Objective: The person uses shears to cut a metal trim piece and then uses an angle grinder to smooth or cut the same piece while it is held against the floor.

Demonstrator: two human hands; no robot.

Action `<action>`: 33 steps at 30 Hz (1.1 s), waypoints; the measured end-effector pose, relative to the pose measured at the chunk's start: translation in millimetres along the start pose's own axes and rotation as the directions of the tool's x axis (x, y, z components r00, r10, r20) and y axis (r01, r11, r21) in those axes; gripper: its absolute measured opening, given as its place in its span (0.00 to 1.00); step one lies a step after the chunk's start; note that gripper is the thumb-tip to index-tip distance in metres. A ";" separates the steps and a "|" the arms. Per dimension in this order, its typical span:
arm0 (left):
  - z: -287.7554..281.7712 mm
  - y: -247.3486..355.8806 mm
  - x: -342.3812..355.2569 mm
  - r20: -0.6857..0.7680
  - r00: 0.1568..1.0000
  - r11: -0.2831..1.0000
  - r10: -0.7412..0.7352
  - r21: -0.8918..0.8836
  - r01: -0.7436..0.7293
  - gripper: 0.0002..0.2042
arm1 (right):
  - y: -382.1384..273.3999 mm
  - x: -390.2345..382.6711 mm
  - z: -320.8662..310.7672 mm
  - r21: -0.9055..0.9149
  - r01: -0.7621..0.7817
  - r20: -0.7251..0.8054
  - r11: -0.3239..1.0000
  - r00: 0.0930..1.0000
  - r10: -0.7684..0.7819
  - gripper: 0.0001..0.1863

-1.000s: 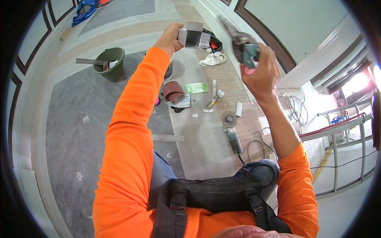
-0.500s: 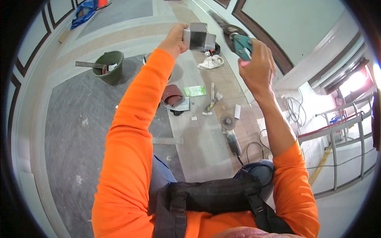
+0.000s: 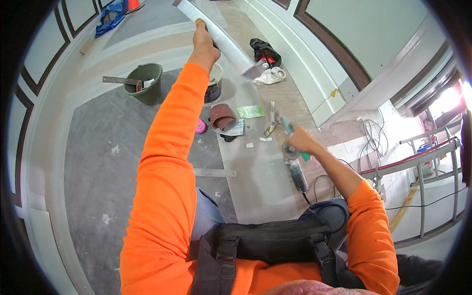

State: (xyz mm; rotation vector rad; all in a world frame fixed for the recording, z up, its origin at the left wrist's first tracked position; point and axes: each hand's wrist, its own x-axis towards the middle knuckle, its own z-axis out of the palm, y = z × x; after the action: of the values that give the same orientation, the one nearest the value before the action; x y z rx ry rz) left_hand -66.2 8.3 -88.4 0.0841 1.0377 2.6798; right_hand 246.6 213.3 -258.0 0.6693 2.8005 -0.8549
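Head view: left hand (image 3: pixel 204 44) grips long pale metal strip (image 3: pixel 216 37) raised at arm's length, right hand (image 3: pixel 297 142) closed on teal-handled tool (image 3: pixel 294 140) over angle grinder (image 3: pixel 295 167); inspection step, next needs steady sighting.

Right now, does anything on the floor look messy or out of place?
Yes. Tools lie loose on the floor: an angle grinder with its cord trailing, a sandpaper roll, small scraps. A metal strip lies askew across the grey slab.
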 end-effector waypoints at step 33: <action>23.3 -55.1 -16.0 0.047 0.967 0.936 -0.251 -0.241 0.255 0.34 | -129.4 60.8 30.8 0.368 0.545 -0.560 0.754 0.777 -0.288 0.32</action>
State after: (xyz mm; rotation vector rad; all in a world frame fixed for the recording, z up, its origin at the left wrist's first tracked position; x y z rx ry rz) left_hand -35.0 58.3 -107.3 -0.0727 0.6536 2.5401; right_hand 133.9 123.1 -234.6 0.2884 3.2422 -1.8099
